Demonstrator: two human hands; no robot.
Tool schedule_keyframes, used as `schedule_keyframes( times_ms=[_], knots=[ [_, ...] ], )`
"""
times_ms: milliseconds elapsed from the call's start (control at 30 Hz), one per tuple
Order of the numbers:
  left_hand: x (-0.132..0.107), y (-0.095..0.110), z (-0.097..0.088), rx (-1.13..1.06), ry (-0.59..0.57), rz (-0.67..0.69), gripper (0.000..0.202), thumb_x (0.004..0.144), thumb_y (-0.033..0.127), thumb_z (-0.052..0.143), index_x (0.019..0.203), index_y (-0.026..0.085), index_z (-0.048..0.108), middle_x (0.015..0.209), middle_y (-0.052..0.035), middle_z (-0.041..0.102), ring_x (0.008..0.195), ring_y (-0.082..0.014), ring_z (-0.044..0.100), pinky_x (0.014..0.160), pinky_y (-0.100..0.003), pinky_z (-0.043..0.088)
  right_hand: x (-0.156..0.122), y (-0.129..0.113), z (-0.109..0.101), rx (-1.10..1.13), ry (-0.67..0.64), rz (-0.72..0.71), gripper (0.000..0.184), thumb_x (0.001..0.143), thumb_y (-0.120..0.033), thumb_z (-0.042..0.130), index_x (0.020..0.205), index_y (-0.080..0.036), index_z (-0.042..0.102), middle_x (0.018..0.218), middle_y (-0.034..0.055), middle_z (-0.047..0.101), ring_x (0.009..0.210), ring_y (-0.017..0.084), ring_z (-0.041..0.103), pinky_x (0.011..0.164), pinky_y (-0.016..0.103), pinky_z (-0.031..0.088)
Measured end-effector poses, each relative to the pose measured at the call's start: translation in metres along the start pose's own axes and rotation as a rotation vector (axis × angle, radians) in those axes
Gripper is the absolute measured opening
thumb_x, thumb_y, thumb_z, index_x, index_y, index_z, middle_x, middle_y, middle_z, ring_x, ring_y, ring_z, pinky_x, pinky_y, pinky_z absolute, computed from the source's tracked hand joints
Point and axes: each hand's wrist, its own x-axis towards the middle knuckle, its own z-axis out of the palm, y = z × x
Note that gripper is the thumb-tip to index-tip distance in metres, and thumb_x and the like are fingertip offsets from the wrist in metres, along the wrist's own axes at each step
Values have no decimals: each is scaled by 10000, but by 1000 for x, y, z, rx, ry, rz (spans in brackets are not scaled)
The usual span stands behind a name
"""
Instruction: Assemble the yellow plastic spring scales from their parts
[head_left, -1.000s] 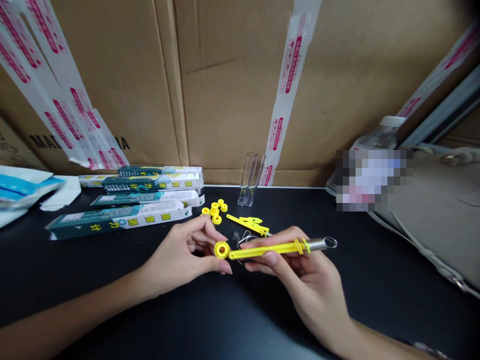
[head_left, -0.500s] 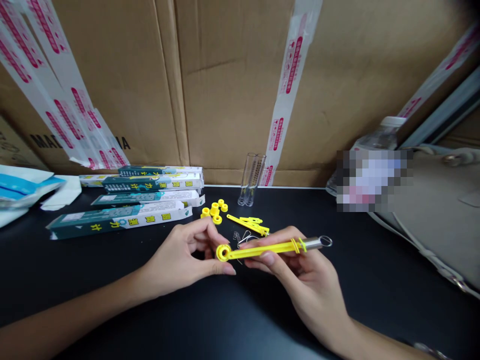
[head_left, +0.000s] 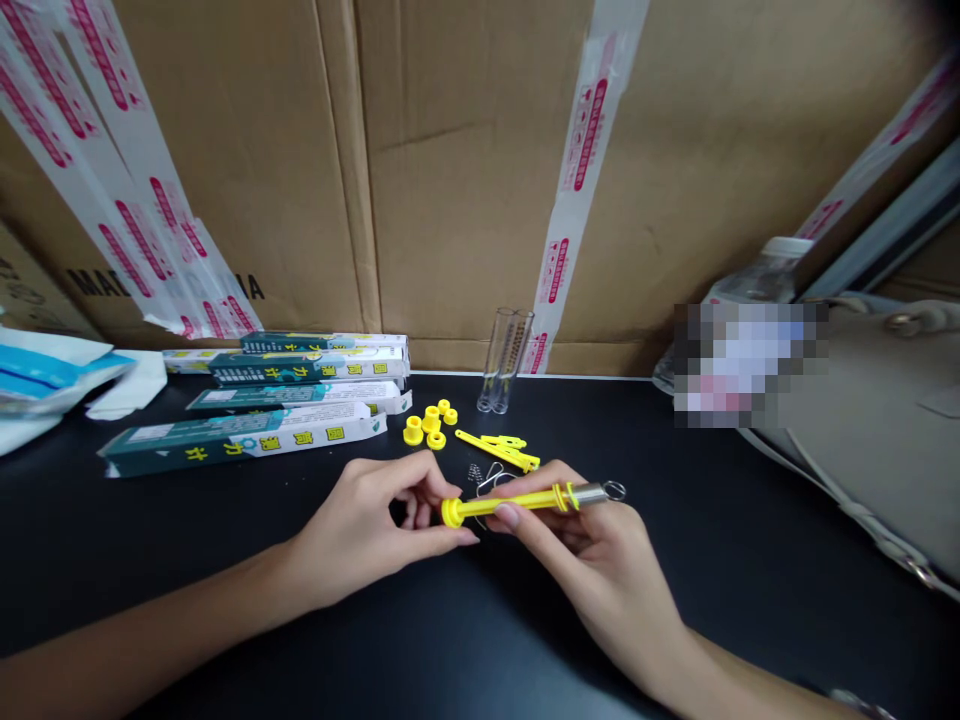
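Between the thumb and index finger of my left hand (head_left: 360,525) is a round yellow plastic cap (head_left: 451,513). My right hand (head_left: 600,560) grips a slim yellow plastic rod (head_left: 517,502), whose left end meets the cap; how far it goes in I cannot tell. At the rod's other end sit yellow collars, a close-wound metal spring (head_left: 591,494) and a wire ring (head_left: 615,491). Behind my hands lie several loose yellow caps (head_left: 413,431), more yellow rods (head_left: 491,449), small springs (head_left: 475,474) and bent wire hooks (head_left: 495,476), partly hidden by my right fingers.
Two clear tubes (head_left: 502,365) stand upright at the back. Several printed cartons (head_left: 247,438) lie at the left, beside a blue and white packet (head_left: 60,375). A plastic bottle (head_left: 776,270) and a beige bag (head_left: 885,420) are at the right. Large cardboard boxes (head_left: 465,180) wall off the table's rear.
The right end of the rod has swung toward the left with my right hand. The cap has turned from showing its open hole to showing its side.
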Motion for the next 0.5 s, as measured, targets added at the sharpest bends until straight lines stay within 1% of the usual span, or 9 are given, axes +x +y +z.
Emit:
schedule_keyframes(
  times_ms=[167,300,500],
  knots=[
    [-1,-1,-1,102,22,101,240,745,197,844,767,163,607,646,81,591,525,-43,485,521,-126,425,1,4,0,105,-4,125,174,888,-387,711,929,-220,737,908,40,745,825,205,766,757,284,639],
    [-4,-2,-1,135,11,171,251,724,196,862,768,154,618,691,64,629,524,-40,490,522,-116,434,2,4,-2,117,-30,152,192,872,-400,725,894,-210,747,892,46,753,786,204,764,772,305,641],
    [-5,-4,-2,144,-32,233,181,748,200,844,755,146,671,688,42,662,553,-62,539,548,-138,450,4,2,-3,176,-72,202,204,842,-397,755,870,-195,766,897,60,754,786,218,764,778,334,649]
  ],
)
